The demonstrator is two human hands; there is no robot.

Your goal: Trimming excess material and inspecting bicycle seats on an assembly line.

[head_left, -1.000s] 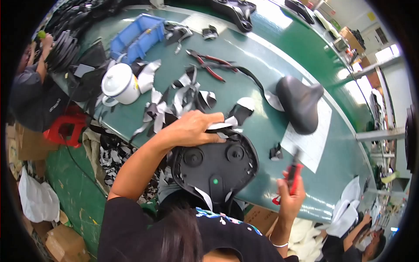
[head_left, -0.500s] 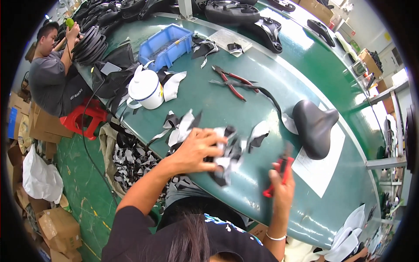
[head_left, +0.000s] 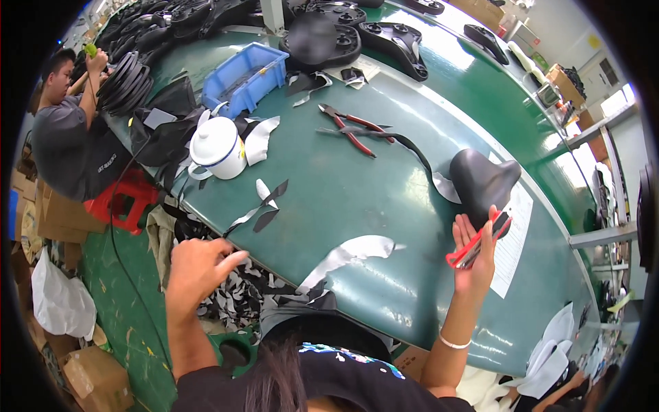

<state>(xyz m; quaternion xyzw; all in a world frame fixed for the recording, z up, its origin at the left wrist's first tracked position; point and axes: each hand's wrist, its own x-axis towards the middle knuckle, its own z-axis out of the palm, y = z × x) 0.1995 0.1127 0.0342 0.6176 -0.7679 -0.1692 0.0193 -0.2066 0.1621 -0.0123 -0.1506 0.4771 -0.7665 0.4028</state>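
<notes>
My left hand [head_left: 204,268] is over the table's near left edge, above a heap of black and white scraps [head_left: 240,295]. Its fingers are partly bent, thumb and forefinger apart, with nothing seen between them. In my right hand [head_left: 478,259] is a red-handled hand tool [head_left: 473,247] with dark and silver parts; its exact kind is unclear. Just beyond it lies a black bicycle saddle [head_left: 473,180], partly over a printed sheet [head_left: 511,257]. Red-handled pliers [head_left: 357,132] rest farther left, beside a long dark strip [head_left: 417,152]. A pale offcut [head_left: 350,253] hangs over the front edge.
A white lidded mug [head_left: 218,147] and a blue bin [head_left: 244,79] stand at the left of the green table [head_left: 309,199]. Several saddles [head_left: 391,44] lie at the back. A person [head_left: 65,137] works at far left near a red stool [head_left: 123,202].
My left hand has moved left from the middle of the table to its edge, and most scraps there have left the tabletop. My right hand has risen toward the saddle with the tool, palm turned up.
</notes>
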